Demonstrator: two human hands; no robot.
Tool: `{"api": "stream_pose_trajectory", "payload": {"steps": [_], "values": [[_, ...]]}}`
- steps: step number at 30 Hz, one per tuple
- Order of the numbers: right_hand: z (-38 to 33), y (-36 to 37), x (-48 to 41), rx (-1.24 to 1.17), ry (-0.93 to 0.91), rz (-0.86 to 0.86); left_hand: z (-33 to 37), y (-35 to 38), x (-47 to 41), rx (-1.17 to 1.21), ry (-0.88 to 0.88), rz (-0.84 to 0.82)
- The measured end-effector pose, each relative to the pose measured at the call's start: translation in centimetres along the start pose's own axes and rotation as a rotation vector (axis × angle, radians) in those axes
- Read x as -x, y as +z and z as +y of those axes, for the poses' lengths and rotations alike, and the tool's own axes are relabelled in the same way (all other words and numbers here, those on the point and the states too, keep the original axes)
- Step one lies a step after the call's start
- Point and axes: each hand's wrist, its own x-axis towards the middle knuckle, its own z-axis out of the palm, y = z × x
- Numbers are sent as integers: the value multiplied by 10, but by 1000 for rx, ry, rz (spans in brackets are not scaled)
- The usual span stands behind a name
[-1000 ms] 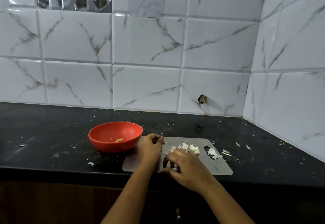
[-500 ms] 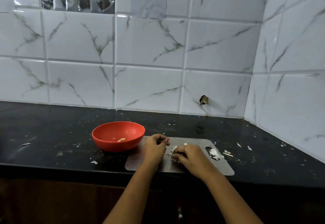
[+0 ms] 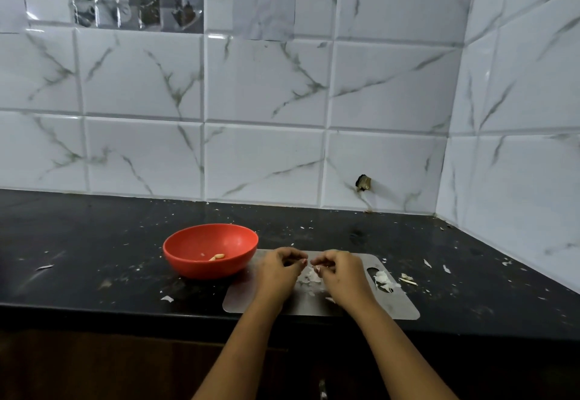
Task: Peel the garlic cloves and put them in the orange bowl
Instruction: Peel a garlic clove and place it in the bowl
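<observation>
L hand (image 3: 279, 269) & R hand (image 3: 340, 271) sit over the grey board (image 3: 398, 308), fingers curled, tips nearly meeting; can't tell if a clove's pinched btwn them. Loose skins (image 3: 310, 278) lie just below, and the orange bowl (image 3: 188, 263) just left of the board holds one peeled clove (image 3: 217, 256). Risk: slick clove pops free mid-peel, gets lost among skins.

Glossy plastic bowl (image 3: 210, 250), matt metal board (image 3: 398, 304), glossy tiles (image 3: 266, 82).

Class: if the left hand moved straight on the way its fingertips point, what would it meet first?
Probably the right hand, just across a narrow gap over the cutting board; depth is uncertain.
</observation>
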Motion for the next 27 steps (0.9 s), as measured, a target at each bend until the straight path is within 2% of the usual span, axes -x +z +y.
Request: {"api": "stream_pose_trajectory", "payload": {"steps": [3,7,13,27], "values": [[2,3,-2,-145,60,76,-2,2,-1,-71,10,-52],[4,3,-2,-248,56,78,0,3,-1,-154,67,-101],[3,3,-1,-375,62,50,-2,3,0,-225,126,-88],[7,0,-1,-491,130,-22,2,6,6,-566,265,-82]]}}
